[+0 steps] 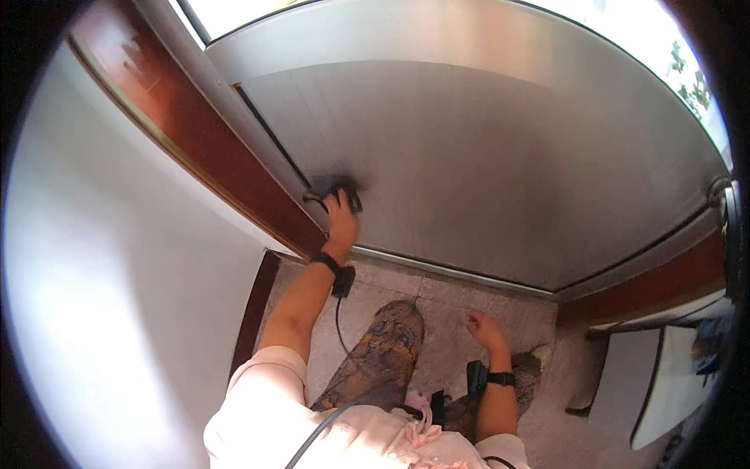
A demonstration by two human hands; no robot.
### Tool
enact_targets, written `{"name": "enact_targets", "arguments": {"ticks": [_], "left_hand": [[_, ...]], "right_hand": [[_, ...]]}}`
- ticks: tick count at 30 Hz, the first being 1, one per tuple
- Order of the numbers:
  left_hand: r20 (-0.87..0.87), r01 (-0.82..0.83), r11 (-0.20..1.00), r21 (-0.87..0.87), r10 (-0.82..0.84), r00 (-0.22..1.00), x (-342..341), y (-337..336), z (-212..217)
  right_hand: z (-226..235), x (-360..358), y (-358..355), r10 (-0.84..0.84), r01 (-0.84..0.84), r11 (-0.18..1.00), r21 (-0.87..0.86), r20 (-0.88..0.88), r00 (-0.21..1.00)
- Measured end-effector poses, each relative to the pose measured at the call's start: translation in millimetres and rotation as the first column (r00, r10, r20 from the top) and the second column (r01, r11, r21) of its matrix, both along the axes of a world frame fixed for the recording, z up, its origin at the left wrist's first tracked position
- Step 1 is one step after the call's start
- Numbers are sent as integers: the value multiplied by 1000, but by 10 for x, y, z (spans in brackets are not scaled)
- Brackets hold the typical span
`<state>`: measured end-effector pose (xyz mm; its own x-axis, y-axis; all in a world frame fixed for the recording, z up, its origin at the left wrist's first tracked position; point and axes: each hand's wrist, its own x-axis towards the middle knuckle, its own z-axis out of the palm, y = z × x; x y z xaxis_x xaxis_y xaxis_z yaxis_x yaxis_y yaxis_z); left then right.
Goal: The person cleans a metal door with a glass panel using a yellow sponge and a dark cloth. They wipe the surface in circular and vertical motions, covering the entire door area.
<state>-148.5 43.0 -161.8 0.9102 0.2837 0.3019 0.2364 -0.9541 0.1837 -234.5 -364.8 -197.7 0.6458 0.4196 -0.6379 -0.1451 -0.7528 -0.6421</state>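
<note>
Pale pink shirt [344, 442] fills the bottom middle. Left of centre, the left hand [342, 223] curls over a black, blurry thing [355, 201] against the shiny grey door [484, 164]. Lower right of centre, the right hand [489, 332] has bent fingers; I can't tell if it holds anything.

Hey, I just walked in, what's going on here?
A person is at a grey metal panel. Their left hand is at a small dark object near the panel's lower left corner; whether it's gripped or only touched, I can't tell. The right hand is apart from the panel, loosely curled, with nothing visible in it.
</note>
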Motion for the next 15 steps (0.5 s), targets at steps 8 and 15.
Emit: {"name": "enact_targets", "arguments": {"ticks": [8, 15], "left_hand": [[652, 197, 979, -44, -121, 748, 1049, -223, 1344], [808, 157, 986, -61, -44, 587, 1240, -294, 1306]], "right_hand": [[-67, 1189, -183, 87, -58, 986, -159, 182, 979], [-436, 1292, -525, 110, -101, 994, -48, 262, 959]]}}
